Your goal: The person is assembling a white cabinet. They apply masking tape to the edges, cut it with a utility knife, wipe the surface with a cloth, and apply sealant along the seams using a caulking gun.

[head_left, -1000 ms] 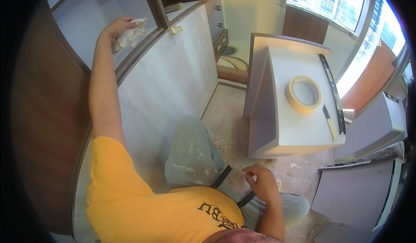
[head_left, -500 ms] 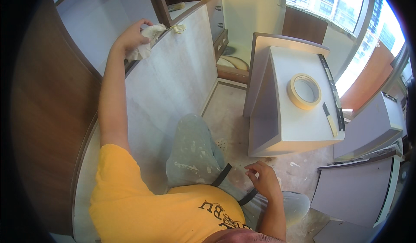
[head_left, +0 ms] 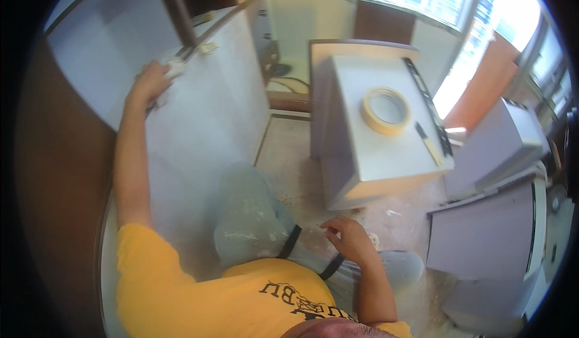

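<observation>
We see a small white cloth [head_left: 175, 68] bunched at the top edge of an upright pale grey panel [head_left: 205, 121], where our left hand [head_left: 149, 83] presses it flat against the surface, fingers curled over it. Our right hand [head_left: 348, 239] rests low by the knee, fingers loosely bent, holding nothing we can make out. To the right, a roll of masking tape [head_left: 386, 110] lies on a grey cabinet [head_left: 362, 157] beside a scraper [head_left: 429, 144].
</observation>
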`<action>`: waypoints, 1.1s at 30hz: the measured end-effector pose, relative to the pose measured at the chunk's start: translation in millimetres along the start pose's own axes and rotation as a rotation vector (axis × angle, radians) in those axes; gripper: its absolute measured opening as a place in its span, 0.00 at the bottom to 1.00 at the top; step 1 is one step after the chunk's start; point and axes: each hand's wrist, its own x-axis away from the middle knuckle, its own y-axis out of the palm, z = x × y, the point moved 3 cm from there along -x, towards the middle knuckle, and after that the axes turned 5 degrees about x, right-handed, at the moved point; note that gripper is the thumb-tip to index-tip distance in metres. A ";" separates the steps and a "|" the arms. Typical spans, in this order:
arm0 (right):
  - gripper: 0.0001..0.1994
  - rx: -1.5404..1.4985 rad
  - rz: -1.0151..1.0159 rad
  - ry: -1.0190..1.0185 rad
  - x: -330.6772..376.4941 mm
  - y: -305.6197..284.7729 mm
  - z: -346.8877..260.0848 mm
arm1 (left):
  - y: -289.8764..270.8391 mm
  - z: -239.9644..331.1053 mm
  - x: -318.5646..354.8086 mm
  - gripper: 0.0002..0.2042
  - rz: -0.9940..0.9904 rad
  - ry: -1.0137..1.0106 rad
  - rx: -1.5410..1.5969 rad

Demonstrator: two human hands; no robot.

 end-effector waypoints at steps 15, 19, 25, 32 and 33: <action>0.06 0.048 -0.054 0.001 0.1 15.3 25.9 | -45.6 161.0 110.5 0.25 0.425 0.850 0.870; 0.06 -0.018 -0.053 0.057 -2.5 10.2 23.2 | -22.6 279.2 167.5 0.24 -0.042 1.126 1.156; 0.06 -0.260 0.193 0.080 26.3 -15.0 -14.3 | 2.8 365.6 174.6 0.20 0.160 1.268 0.978; 0.05 -0.125 0.343 -0.010 66.9 -70.6 -64.4 | 3.2 367.0 179.0 0.13 0.081 1.226 1.182; 0.05 -0.110 0.388 -0.065 69.7 -81.5 -72.2 | 5.0 363.3 181.5 0.12 0.066 1.200 1.287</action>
